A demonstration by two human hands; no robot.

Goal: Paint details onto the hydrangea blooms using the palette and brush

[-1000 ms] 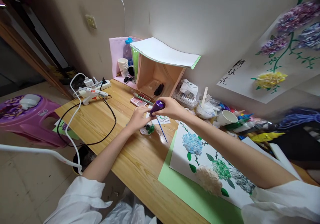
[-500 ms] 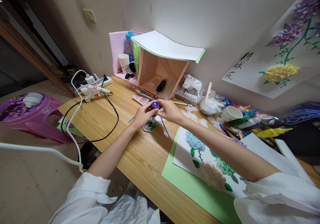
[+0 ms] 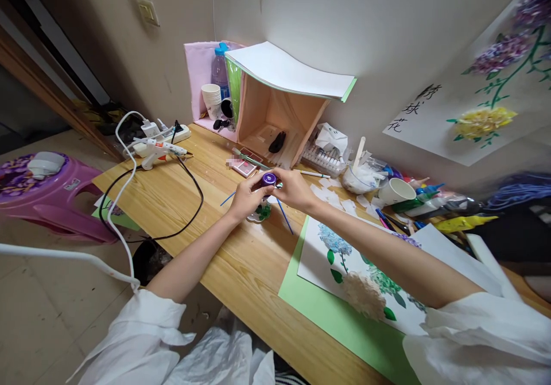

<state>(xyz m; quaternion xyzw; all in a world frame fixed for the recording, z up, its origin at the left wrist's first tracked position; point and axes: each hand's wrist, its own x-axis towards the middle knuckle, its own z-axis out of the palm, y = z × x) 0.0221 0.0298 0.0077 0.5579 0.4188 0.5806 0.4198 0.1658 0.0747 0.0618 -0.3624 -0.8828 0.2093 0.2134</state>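
Presenting its round end upward, the purple bottle (image 3: 269, 179) is gripped between the curled fingers of the left hand (image 3: 245, 199) and right hand (image 3: 296, 190), near the paint-marked dish (image 3: 259, 218).

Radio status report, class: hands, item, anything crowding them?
Left hand and right hand gripping purple bottle. Bottle partly hidden. Green-smeared dish below, blue stick beside it.

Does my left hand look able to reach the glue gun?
Probably, once it lets go: your left hand holds the purple container, but little besides the black cable lies between there and the glue gun.
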